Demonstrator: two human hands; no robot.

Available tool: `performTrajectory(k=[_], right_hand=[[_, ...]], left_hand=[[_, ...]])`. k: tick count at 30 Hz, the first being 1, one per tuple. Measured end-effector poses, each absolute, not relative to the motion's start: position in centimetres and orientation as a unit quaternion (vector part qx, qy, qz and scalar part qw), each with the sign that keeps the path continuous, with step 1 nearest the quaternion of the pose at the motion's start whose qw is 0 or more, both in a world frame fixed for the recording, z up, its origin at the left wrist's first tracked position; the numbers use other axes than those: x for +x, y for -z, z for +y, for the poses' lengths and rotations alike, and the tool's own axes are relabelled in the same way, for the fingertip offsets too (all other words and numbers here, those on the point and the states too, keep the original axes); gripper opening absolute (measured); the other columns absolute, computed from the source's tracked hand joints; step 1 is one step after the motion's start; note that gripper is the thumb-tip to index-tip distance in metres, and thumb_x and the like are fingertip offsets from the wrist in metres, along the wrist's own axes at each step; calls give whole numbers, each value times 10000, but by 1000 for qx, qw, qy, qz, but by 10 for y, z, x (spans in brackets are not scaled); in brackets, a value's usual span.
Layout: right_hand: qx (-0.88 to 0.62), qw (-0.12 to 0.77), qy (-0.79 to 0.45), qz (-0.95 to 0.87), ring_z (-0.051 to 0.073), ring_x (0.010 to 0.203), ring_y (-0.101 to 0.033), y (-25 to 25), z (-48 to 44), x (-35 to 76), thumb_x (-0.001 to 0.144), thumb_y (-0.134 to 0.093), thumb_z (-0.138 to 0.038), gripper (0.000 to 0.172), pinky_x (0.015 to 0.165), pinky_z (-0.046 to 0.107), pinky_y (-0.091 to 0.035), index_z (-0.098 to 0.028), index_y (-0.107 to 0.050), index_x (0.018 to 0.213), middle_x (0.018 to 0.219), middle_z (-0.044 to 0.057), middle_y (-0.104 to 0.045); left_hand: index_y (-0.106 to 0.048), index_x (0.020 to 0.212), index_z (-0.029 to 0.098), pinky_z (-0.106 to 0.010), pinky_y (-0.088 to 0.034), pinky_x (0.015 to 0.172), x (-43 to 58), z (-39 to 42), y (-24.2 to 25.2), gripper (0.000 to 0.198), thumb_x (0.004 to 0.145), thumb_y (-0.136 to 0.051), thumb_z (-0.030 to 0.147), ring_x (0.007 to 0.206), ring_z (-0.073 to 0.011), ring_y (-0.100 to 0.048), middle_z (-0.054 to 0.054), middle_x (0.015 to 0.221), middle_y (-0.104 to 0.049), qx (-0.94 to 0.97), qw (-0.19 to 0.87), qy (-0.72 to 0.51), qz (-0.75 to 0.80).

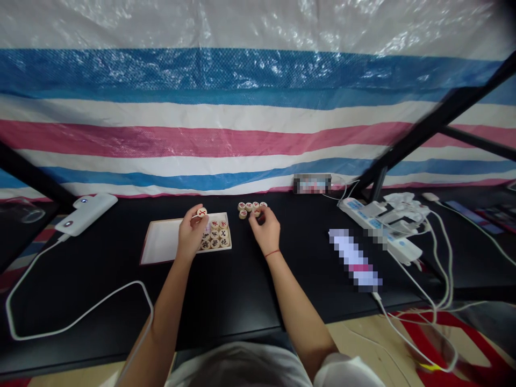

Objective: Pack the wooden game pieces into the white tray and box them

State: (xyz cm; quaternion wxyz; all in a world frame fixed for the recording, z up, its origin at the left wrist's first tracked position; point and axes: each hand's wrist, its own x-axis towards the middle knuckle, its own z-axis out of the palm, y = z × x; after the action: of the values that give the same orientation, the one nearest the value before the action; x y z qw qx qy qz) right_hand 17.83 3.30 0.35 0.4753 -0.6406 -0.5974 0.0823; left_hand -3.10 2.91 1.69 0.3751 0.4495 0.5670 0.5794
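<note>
Between the thumb and fingers of my left hand (pixel 191 234) is a round xiangqi piece (pixel 202 213) with a red character, held above a shallow white box (pixel 229 239). Inside the box lie several xiangqi pieces (pixel 215 234) with red and black characters; my left hand hides part of them. To the right of the box, a small group of red-marked pieces (pixel 249 206) sits on the black table. My right hand (pixel 266 231) pinches one xiangqi piece (pixel 256 213) at the near right of that group. Left of the box lies its open lid (pixel 161 242).
A white power bank (pixel 86 214) with a cable lies at the left. On the right are a pixelated phone (pixel 355 260), a white power strip (pixel 381 231) with plugs and loose cables. A striped plastic sheet (pixel 201 134) hangs behind the black table (pixel 229 301).
</note>
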Motion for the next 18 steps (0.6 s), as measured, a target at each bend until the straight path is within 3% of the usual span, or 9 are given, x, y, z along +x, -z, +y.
performTrajectory(k=[6,10,14,18], right_hand=[[-715,346,-106,-598,156,616,-557,10,40,194,775,-585,-270,140,594,245,-371,-215,-604,903,712,-1,-629],[-711,295,-99,-630,182,732,-585,13,42,192,800,-600,-245,67,650,254,-387,-208,-626,849,788,33,-660],[-656,370,-95,-652,189,785,-584,4,40,185,826,-566,-239,92,724,286,-430,-183,-639,828,911,74,-678],[-541,470,-191,-671,148,696,-564,-9,28,165,861,-566,-383,231,692,272,-459,-185,-650,943,920,55,-687]], left_hand=[[-634,1146,181,-306,-559,763,-28,26,-20,481,751,-680,451,832,-177,-673,-62,957,-708,454,380,-563,577],[-643,1130,173,-286,-539,770,-26,25,-16,456,763,-672,442,828,-161,-659,-60,962,-702,480,369,-555,571],[-651,1108,207,-278,-519,759,-24,23,-14,360,794,-650,383,769,-144,-628,-31,901,-679,583,269,-505,577],[-651,1069,221,-270,-509,744,-18,18,-13,266,813,-637,292,741,-146,-617,-14,836,-647,697,152,-441,544]])
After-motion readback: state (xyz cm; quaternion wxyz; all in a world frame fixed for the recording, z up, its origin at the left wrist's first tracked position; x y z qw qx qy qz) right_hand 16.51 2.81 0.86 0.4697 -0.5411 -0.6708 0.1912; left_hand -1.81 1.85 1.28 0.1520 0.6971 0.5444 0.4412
